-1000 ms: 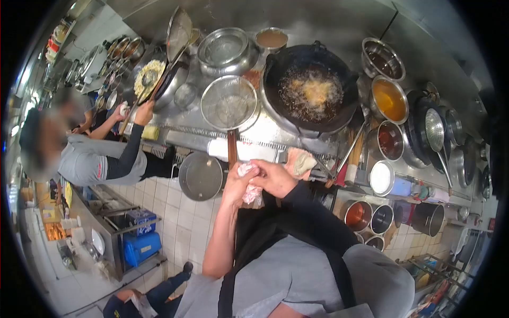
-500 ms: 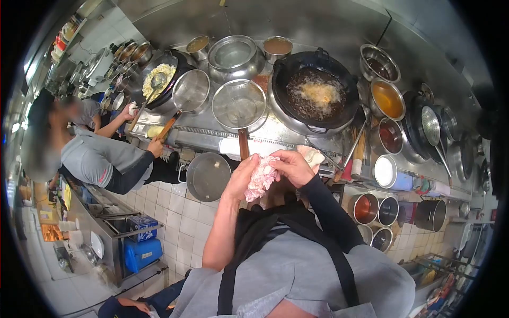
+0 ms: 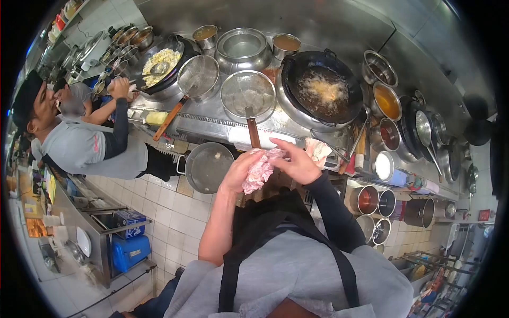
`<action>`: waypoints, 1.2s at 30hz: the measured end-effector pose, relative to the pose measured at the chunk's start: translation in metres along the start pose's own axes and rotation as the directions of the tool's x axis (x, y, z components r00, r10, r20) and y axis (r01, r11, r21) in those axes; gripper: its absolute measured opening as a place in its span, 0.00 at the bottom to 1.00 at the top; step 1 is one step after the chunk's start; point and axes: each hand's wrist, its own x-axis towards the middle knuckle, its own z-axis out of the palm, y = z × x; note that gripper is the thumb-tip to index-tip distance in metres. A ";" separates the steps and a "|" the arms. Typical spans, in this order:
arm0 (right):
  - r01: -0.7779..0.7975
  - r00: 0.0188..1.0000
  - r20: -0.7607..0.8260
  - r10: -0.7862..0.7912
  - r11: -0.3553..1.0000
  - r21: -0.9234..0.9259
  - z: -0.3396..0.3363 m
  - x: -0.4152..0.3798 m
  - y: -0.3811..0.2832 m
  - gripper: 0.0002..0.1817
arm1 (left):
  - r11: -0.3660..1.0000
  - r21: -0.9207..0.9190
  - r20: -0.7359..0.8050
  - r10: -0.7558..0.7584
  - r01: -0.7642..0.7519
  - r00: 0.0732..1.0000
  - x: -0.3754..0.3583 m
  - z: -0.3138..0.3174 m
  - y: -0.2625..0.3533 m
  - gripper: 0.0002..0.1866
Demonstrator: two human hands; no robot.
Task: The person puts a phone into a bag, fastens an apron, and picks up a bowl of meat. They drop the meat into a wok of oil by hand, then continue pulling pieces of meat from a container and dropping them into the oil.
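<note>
A crumpled pink-and-white cloth (image 3: 260, 172) is bunched between my hands in front of my apron. My left hand (image 3: 238, 170) is wrapped round its left side. On the other side, my right hand (image 3: 299, 163) has its thumb and fingers about the cloth's upper edge, with the index finger stretched out. Just beyond the hands, a wire strainer (image 3: 248, 94) with a wooden handle (image 3: 253, 132) rests on the steel counter. A second crumpled whitish cloth (image 3: 318, 152) lies by my right hand at the counter edge. Food froths in dark oil in a black wok (image 3: 297, 79).
A co-worker (image 3: 85, 143) stands left at another wok (image 3: 183, 66) of yellow-white food, near a second strainer (image 3: 199, 78). A large pot (image 3: 207, 172) is low to the left. Sauce bowls (image 3: 387, 103) and a perforated ladle (image 3: 423, 124) line the right.
My right hand's fingers have spread and lifted a little on the cloth. The co-worker's lower hand has left the strainer handle, and that person's arm is now raised by the wok.
</note>
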 end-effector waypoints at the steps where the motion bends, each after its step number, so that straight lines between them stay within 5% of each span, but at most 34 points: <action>1: 0.088 0.995 -0.021 -0.095 0.972 -0.218 0.005 0.001 -0.005 0.26 | 1.000 -0.025 -0.009 -0.013 0.013 1.000 0.000 0.004 0.000 0.16; 2: 0.199 0.975 -0.048 -0.218 0.947 -0.254 0.011 0.007 0.006 0.22 | 0.999 -0.048 -0.018 -0.026 0.025 1.000 -0.001 0.007 0.000 0.16; 5: 0.173 0.967 -0.144 -0.211 0.956 -0.238 0.010 0.014 0.006 0.18 | 0.994 0.104 -0.049 0.037 -0.032 0.998 0.004 0.002 0.001 0.12; 9: -0.149 0.985 -0.034 0.169 0.934 0.323 -0.004 0.020 0.006 0.11 | 0.989 0.122 -0.093 0.090 -0.078 0.992 0.014 0.005 0.004 0.08; 12: -0.054 0.996 -0.041 0.082 0.889 0.455 -0.011 0.027 0.035 0.13 | 0.982 0.167 -0.189 0.120 -0.088 0.975 0.021 0.020 0.004 0.08; 13: -0.168 0.983 0.036 0.180 0.801 0.575 -0.015 0.030 0.043 0.14 | 0.988 0.146 -0.158 0.072 -0.049 0.985 0.022 0.024 0.007 0.08; 15: -0.007 0.996 -0.084 0.026 0.975 0.221 -0.020 0.043 0.070 0.13 | 0.984 0.171 -0.133 0.070 -0.047 0.989 0.023 0.032 0.007 0.13; 16: -0.023 0.999 -0.037 0.033 0.966 0.256 -0.023 0.049 0.076 0.12 | 0.863 0.443 -0.089 0.310 -0.241 0.947 0.040 0.015 -0.015 0.16; 17: -0.072 0.997 0.055 0.059 0.957 0.282 -0.026 0.054 0.078 0.12 | 0.875 0.466 -0.071 0.186 -0.132 0.980 0.021 0.033 0.006 0.17; 18: -0.152 0.986 0.097 0.133 0.961 0.233 -0.027 0.057 0.068 0.12 | 0.814 0.556 -0.145 0.296 -0.169 0.944 0.036 0.016 -0.020 0.16; 21: -0.162 0.965 0.242 0.097 0.950 0.268 -0.023 0.063 0.067 0.13 | 0.860 0.502 -0.270 0.255 -0.091 0.928 0.021 0.023 -0.024 0.13; 27: 0.005 0.881 0.472 0.036 0.996 -0.084 -0.003 0.085 0.036 0.12 | 0.847 0.531 -0.413 0.298 -0.038 0.860 -0.008 0.008 -0.028 0.15; 30: 0.066 0.859 0.498 -0.122 0.989 0.129 0.030 0.102 0.062 0.11 | 0.809 0.585 -0.501 0.409 -0.049 0.763 -0.029 0.010 -0.029 0.16; 36: 0.064 0.950 0.280 -0.142 0.961 0.269 0.073 0.100 0.066 0.07 | 0.720 0.691 -0.531 0.566 -0.066 0.630 -0.034 0.001 -0.029 0.18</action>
